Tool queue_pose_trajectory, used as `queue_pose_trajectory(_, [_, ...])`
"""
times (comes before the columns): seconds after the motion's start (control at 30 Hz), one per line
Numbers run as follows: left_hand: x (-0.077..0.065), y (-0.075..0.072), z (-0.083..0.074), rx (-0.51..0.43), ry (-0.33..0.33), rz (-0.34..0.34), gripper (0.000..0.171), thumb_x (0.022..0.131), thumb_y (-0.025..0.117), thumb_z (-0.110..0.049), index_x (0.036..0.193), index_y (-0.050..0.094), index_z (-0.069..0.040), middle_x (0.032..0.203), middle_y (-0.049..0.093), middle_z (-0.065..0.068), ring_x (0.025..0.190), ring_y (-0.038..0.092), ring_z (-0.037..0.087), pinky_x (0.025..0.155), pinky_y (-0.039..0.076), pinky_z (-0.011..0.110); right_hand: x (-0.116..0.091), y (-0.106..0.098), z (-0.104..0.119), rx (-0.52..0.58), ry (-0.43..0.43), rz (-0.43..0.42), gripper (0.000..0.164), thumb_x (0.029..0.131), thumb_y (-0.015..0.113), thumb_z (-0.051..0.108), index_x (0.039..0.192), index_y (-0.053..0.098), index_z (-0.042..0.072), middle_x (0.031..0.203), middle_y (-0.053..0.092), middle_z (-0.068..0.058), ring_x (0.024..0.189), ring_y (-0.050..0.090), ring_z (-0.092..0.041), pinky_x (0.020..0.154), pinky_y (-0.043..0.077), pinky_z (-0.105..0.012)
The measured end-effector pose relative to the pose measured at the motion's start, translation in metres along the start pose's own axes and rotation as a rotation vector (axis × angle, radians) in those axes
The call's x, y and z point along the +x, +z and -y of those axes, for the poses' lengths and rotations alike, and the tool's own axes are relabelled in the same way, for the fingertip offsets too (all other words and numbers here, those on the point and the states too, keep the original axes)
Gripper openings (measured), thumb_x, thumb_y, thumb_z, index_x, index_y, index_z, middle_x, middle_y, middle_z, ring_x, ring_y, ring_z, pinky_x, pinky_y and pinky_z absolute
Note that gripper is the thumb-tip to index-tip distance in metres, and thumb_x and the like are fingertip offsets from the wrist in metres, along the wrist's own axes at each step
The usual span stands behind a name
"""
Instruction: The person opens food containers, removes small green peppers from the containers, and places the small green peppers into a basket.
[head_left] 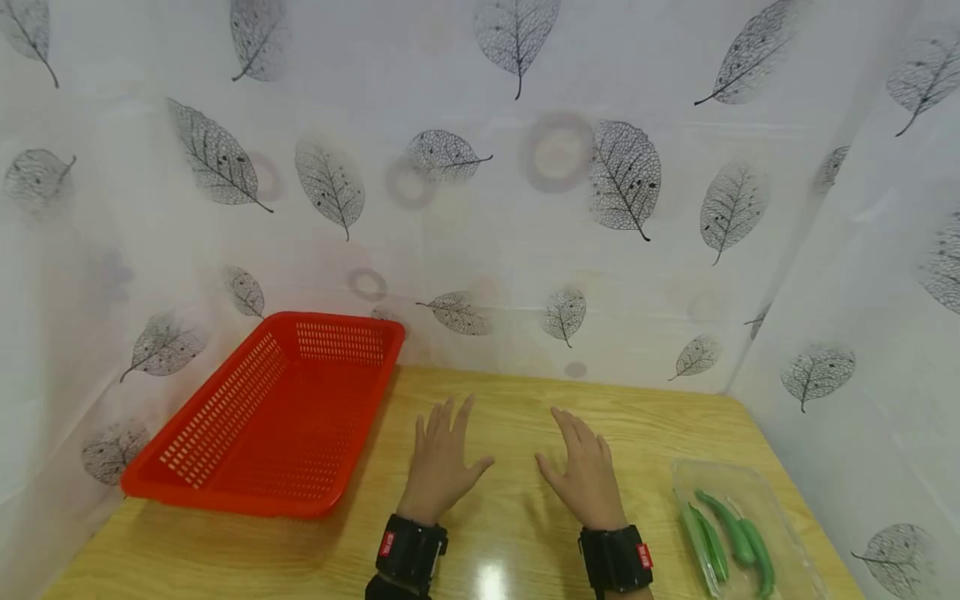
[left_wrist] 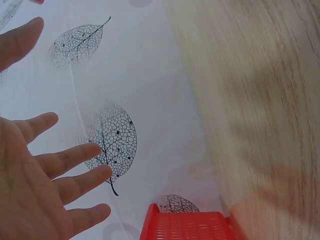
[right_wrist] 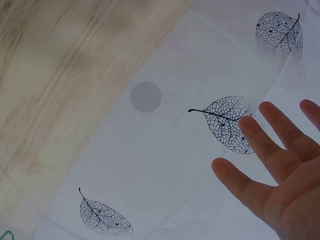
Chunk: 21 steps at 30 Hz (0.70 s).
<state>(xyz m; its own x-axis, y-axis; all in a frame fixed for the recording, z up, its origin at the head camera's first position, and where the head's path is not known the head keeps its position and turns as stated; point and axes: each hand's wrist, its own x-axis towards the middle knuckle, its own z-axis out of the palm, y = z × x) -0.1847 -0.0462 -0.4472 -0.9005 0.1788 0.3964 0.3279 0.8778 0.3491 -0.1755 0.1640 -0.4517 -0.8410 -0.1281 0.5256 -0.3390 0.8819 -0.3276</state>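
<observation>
My left hand (head_left: 440, 467) is held over the middle of the table, fingers spread and holding nothing. To its left stands a red plastic basket (head_left: 324, 510) with slotted walls and nothing inside. My right hand (head_left: 587, 477) is also over the table, its fingers extended and nothing in them. Right of that hand lies a clear plastic tray (head_left: 783, 533) holding green peppers (head_left: 727, 529). In the left wrist view the left palm (left_wrist: 30, 195) shows bare, with the red basket (left_wrist: 192, 225) at the bottom edge. The right wrist view shows the right hand's spread fingers (right_wrist: 265, 145).
The wooden table (head_left: 510, 417) runs back to a white curtain (head_left: 480, 250) printed with grey leaves. Curtain also borders the table on the left and right sides. A black band (head_left: 408, 554) with a red tag circles each wrist.
</observation>
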Motion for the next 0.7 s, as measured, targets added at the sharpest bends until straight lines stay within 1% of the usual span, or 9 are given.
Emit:
queue_pose_trajectory(0.07, [0.000,0.001,0.000,0.003,0.005,-0.010,0.087,0.074,0.075,-0.042,0.144,0.033,-0.013,0.141,0.042,0.023,0.131,0.038,0.042,0.106,0.026,0.061,0.001,0.000,0.001,0.005,-0.010,-0.008,0.071,0.074,0.078,0.025,0.136,0.047,0.008,0.129,0.054,-0.020,0.115,0.054,-0.038,0.093,0.038,-0.065])
queue_pose_trajectory(0.17, [-0.001,0.004,-0.001,-0.001,0.023,-0.008,0.086,0.074,0.076,-0.039,0.144,0.033,-0.013,0.141,0.042,0.023,0.131,0.039,0.042,0.106,0.027,0.061,0.000,-0.001,0.004,0.010,-0.009,0.004,0.072,0.074,0.078,0.025,0.136,0.046,0.009,0.130,0.054,-0.019,0.117,0.053,-0.037,0.094,0.038,-0.064])
queue_pose_trajectory(0.3, [-0.006,0.009,-0.002,-0.007,0.047,0.025,0.083,0.075,0.076,-0.036,0.144,0.034,-0.013,0.140,0.043,0.023,0.130,0.040,0.041,0.105,0.028,0.061,-0.007,-0.003,0.004,0.008,-0.009,0.032,0.073,0.074,0.079,0.025,0.137,0.046,0.008,0.129,0.055,-0.018,0.118,0.053,-0.035,0.092,0.040,-0.062])
queue_pose_trajectory(0.37, [-0.008,0.009,-0.002,0.002,0.059,0.040,0.082,0.076,0.076,-0.035,0.143,0.035,-0.013,0.139,0.043,0.023,0.130,0.040,0.041,0.105,0.028,0.061,-0.010,-0.005,0.003,0.005,-0.020,0.038,0.073,0.073,0.079,0.024,0.136,0.046,0.007,0.129,0.055,-0.017,0.117,0.054,-0.034,0.091,0.042,-0.060])
queue_pose_trajectory(0.43, [-0.009,0.006,-0.002,0.020,0.067,0.055,0.082,0.076,0.075,-0.035,0.143,0.035,-0.014,0.139,0.044,0.022,0.129,0.041,0.040,0.105,0.028,0.061,-0.012,-0.008,0.001,0.002,-0.033,0.039,0.073,0.073,0.079,0.024,0.136,0.047,0.006,0.129,0.055,-0.017,0.116,0.054,-0.034,0.090,0.043,-0.058])
queue_pose_trajectory(0.53, [-0.010,0.000,0.001,0.054,0.090,0.053,0.080,0.076,0.075,-0.037,0.143,0.036,-0.014,0.138,0.045,0.021,0.128,0.043,0.038,0.105,0.029,0.059,-0.013,-0.015,-0.002,0.000,-0.056,0.028,0.071,0.073,0.079,0.022,0.135,0.047,0.005,0.129,0.056,-0.016,0.116,0.054,-0.033,0.091,0.043,-0.056])
queue_pose_trajectory(0.63, [-0.010,-0.008,0.003,0.058,0.099,0.066,0.079,0.077,0.074,-0.037,0.143,0.036,-0.014,0.138,0.044,0.020,0.127,0.043,0.037,0.107,0.029,0.058,-0.014,-0.029,-0.003,0.004,-0.073,0.018,0.072,0.072,0.080,0.021,0.135,0.047,0.007,0.129,0.055,-0.015,0.115,0.055,-0.034,0.092,0.042,-0.056])
queue_pose_trajectory(0.7, [-0.011,-0.012,0.004,0.043,0.097,0.090,0.078,0.079,0.072,-0.038,0.144,0.035,-0.015,0.139,0.043,0.020,0.129,0.042,0.037,0.108,0.027,0.058,-0.016,-0.042,-0.002,0.002,-0.090,0.009,0.074,0.072,0.080,0.020,0.136,0.046,0.008,0.130,0.055,-0.015,0.114,0.055,-0.035,0.091,0.041,-0.057])
